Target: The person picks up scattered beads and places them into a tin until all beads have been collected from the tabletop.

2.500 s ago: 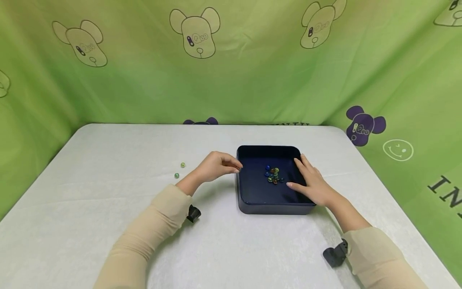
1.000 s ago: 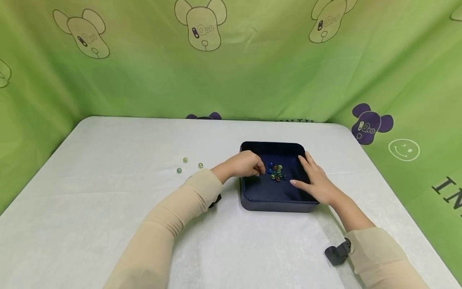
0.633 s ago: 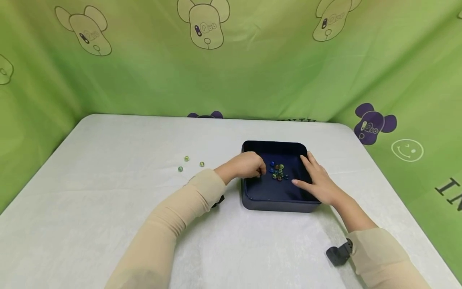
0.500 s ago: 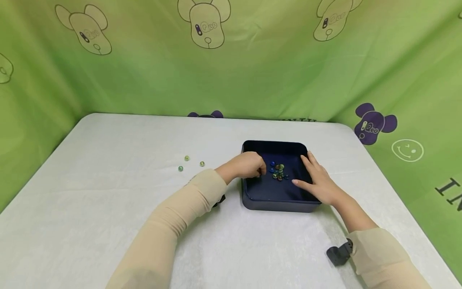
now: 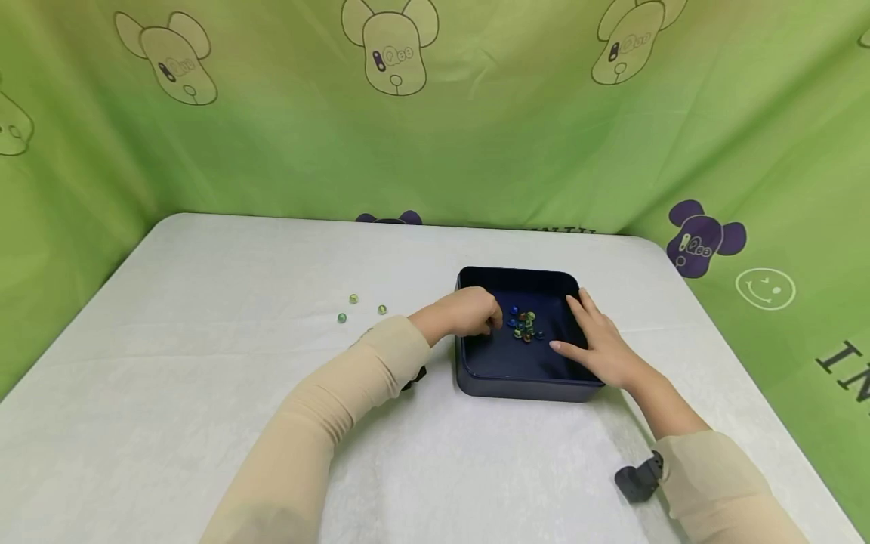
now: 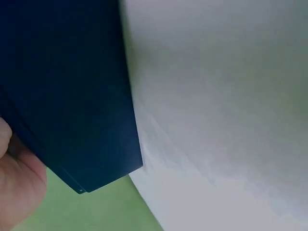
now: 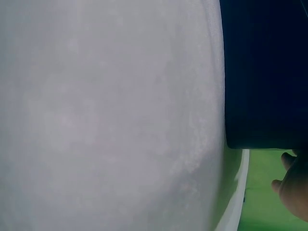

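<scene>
In the head view a dark blue square tray point(image 5: 530, 388) stands on the white-covered table. Inside it lies a cluster of several glass marbles point(image 5: 523, 323), blue, green and amber. My left hand point(image 5: 469, 311) reaches over the tray's left wall, its fingers bent down just left of the cluster. Its fingertips are partly hidden, so I cannot tell whether they hold something. My right hand point(image 5: 601, 349) rests on the tray's right rim, fingers spread, thumb over the inside. The left wrist view shows part of the left hand point(image 6: 21, 187) at the tray wall point(image 6: 82, 106).
Three greenish marbles lie on the table left of the tray: one marble point(image 5: 353, 299) at the back, one marble point(image 5: 342, 318) nearer, one marble point(image 5: 382, 310) by the left sleeve point(image 5: 360, 370). A green printed curtain point(image 5: 285, 151) hangs behind the table.
From the tray's left edge, my left hand moved right into it, then stayed nearly still. A third table marble came into view beside the sleeve. The right hand kept its place on the tray.
</scene>
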Demonstrator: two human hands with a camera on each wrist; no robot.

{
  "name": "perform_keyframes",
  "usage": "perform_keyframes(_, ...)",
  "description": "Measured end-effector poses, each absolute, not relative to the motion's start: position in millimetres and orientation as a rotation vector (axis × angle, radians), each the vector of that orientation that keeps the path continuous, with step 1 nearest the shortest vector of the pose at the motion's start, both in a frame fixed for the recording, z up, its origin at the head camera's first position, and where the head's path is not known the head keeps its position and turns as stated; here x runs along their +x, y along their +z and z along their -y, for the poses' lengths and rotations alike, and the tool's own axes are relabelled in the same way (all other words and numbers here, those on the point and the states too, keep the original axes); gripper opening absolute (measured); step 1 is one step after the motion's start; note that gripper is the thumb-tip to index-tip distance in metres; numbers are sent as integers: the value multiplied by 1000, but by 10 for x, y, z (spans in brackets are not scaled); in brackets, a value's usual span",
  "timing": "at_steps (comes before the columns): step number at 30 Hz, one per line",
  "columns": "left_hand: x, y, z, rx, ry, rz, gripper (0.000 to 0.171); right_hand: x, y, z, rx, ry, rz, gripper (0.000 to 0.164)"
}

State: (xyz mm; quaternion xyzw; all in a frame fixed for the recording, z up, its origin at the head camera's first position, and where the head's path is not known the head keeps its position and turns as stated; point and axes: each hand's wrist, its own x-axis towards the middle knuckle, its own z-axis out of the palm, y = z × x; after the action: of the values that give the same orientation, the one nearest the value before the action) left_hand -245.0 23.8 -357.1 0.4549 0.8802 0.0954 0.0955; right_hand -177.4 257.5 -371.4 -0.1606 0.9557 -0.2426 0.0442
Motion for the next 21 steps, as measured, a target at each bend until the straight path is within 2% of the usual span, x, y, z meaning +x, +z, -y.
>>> perform_keyframes(8,-2398,-3481,-60,1268,791,-2443,22,-1790,-3722,-2591,-501,-752,-2926,81)
perform_keyframes(21,-2210,-3395,479,1156,1108,-2458,19,-1791,-3738,-2605,-524,-766,-2927,80)
